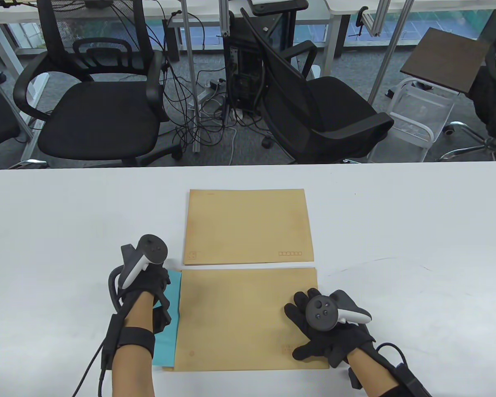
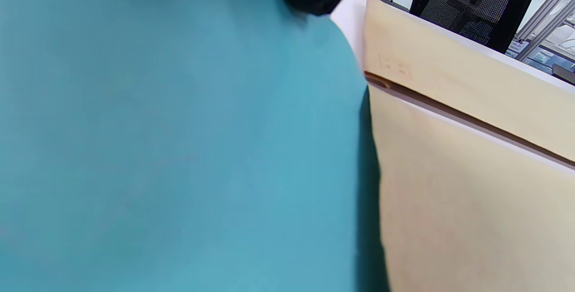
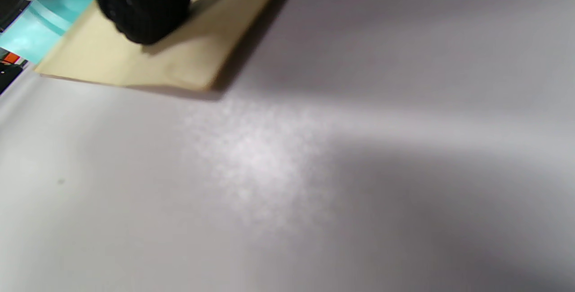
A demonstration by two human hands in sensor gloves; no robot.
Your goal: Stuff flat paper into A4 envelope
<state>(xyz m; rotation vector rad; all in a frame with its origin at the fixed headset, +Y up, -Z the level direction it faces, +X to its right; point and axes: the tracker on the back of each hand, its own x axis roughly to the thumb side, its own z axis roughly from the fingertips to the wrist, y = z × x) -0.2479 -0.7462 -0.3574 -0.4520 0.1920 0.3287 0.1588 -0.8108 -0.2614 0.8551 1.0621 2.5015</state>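
Table view, near edge of the table (image 1: 45, 231): the right hand (image 1: 328, 326) lies flat, fingers spread, pressing the right end of the near envelope (image 1: 239, 318). At that envelope's left end, the left hand (image 1: 142, 285) rests on the teal paper (image 1: 167, 331), which sticks out of the opening; whether those fingers grip the sheet or only press it, I cannot tell. Just beyond, a narrow gap apart, a second envelope (image 1: 248, 225) lies flat toward mid-table.
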